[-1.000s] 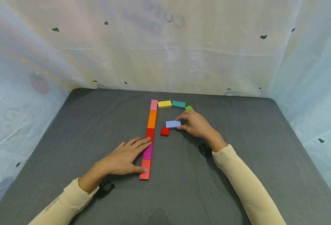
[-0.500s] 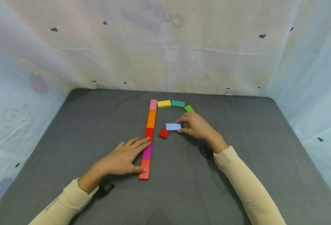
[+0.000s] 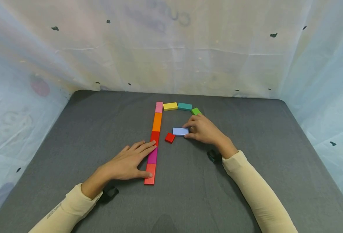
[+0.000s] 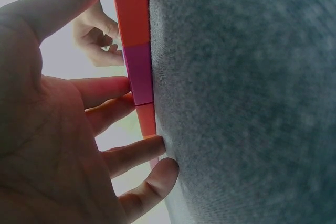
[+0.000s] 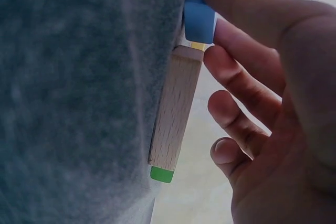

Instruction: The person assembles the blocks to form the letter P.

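My left hand lies with spread fingers along a straight row of flat blocks. Its thumb touches the coral-red block at the near end, and two fingertips rest by the join of the red block and the magenta block. Farther right, my right hand pinches the right end of a light blue block between thumb and fingers; the right wrist view also has this blue block under the thumb. A small red block sits tilted at the blue block's near left corner.
Above the left hand, the row continues with an orange block and a pink block. A yellow block, teal block and green block curve rightward from its top. Printed curtains surround the grey table.
The light blue block has shifted slightly nearer in my right hand's pinch. Beside it, the small red block has turned askew and slid a little nearer. My left hand stays in place.
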Tool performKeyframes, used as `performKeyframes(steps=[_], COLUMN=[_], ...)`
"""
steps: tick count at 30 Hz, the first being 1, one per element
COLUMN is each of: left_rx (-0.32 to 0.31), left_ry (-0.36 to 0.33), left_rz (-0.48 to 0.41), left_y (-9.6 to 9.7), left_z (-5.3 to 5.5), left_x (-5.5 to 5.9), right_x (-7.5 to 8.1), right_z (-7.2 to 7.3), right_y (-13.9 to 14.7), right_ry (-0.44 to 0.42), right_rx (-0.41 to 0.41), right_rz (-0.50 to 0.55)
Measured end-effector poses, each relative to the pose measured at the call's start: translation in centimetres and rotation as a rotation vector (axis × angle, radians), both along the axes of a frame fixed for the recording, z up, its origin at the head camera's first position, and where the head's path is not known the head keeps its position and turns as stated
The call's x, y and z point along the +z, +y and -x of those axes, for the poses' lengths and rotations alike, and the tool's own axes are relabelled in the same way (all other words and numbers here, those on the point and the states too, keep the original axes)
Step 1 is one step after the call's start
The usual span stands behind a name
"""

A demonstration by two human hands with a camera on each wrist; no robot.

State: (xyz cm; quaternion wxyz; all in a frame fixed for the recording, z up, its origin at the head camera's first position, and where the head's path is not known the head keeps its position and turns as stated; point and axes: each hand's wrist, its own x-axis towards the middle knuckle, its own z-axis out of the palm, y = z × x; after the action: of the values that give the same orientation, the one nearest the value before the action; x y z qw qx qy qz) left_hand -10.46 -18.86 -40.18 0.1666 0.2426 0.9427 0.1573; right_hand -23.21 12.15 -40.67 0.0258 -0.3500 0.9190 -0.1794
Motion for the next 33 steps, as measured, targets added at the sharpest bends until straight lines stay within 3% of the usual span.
performKeyframes(steps=[15,33], left_rx=[0.000,-0.010], left_ry=[-0.003,0.008], left_rz=[-0.009,-0.008], left_y=[0.04,0.11], left_z=[0.07,-0.11], left_x=[0.09,0.25], right_x=[-0.07,-0.25], right_z=[0.11,0.20], right_y=[0.11,0.82], right_ry=[-0.046,-0.044], right_rx=[-0.021,0.019], right_rz=[0.003,0.015])
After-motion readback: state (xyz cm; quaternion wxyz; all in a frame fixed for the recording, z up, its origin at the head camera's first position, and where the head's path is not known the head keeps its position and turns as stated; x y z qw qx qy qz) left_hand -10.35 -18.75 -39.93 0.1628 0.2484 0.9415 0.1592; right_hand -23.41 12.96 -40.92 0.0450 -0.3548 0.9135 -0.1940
